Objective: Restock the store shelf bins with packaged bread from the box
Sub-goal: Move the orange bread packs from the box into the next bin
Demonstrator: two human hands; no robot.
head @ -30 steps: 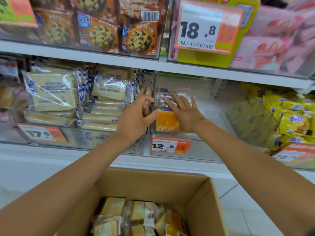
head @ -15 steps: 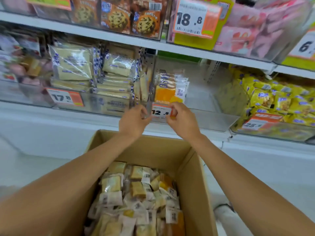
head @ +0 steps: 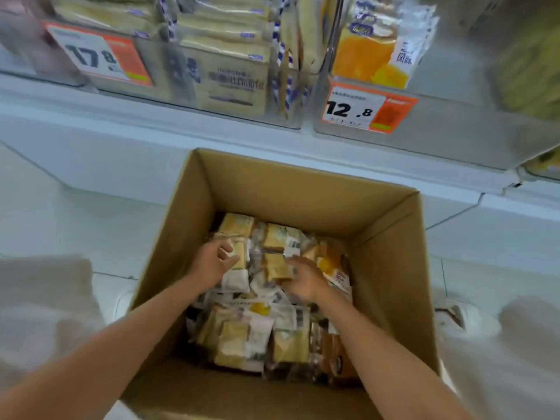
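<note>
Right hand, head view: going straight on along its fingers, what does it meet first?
Probably the tan bread packet just ahead of the right hand, on top of the pile in the box. Blur hides whether they touch.

left tag (head: 98, 54) on left bin (head: 188, 77): 17.8 | right tag (head: 368, 109) on right bin (head: 454, 131): 12.8 (smaller print blurred)

Price tags, white tiles and pale cloth at the edges

We see two orange-and-white price tags up top, well apart: the 17.8 tag (head: 97, 54) on the left and the 12.8 tag (head: 368, 107) on the right. Below them runs the white shelf base (head: 106, 153), then the white tiled floor (head: 60, 231). Blurred pale cloth (head: 45, 304) fills our lower left, a second patch of cloth (head: 521, 344) our lower right, and blurred yellow goods (head: 530, 71) sit at the far right.
</note>
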